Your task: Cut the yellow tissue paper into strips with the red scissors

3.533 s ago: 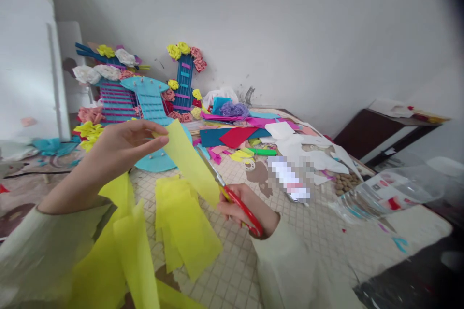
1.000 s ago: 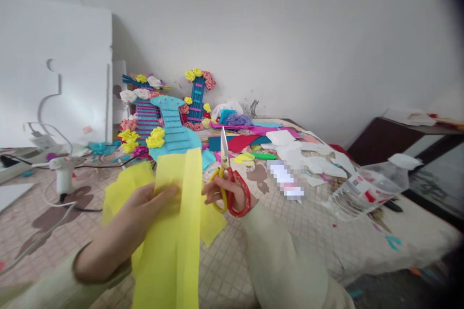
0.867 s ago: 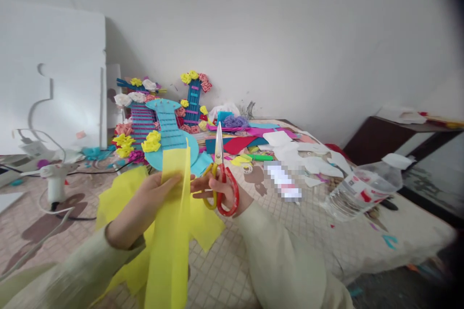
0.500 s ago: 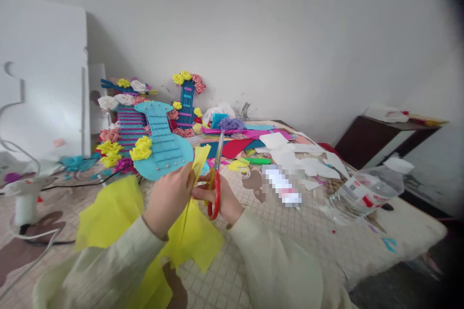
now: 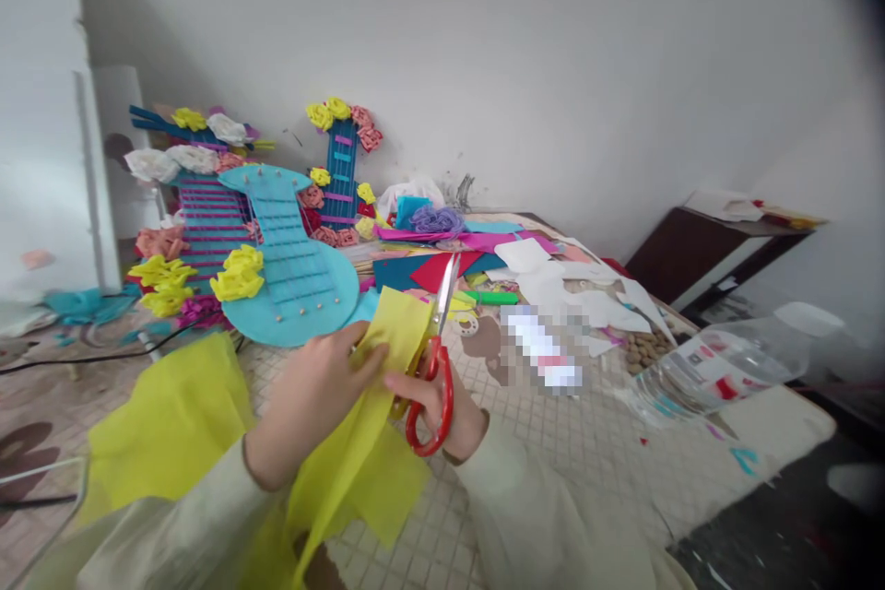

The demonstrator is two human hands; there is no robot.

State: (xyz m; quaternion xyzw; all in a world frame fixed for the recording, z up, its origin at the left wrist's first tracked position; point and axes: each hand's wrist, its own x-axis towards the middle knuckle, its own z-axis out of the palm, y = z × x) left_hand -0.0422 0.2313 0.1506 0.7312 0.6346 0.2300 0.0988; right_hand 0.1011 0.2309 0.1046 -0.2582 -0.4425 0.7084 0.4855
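On the head camera I see the left hand [image 5: 311, 401] pinching the yellow paper strip [image 5: 394, 327] between thumb and fingers, holding it above the tiled table [image 5: 553, 442], near the blue guitar cutout [image 5: 290, 267]. The right hand [image 5: 442, 396] has its fingers closed through the red handles of the scissors [image 5: 434, 367]. Their blades point up just beside the strip's right edge, and a plastic bottle [image 5: 719, 364] lies well apart on the right.

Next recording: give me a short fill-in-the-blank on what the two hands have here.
1. The right hand holds scissors with ____ handles.
2. The left hand pinches a strip of ____ paper.
3. The plastic bottle lies on its ____.
Missing words: red; yellow; side.
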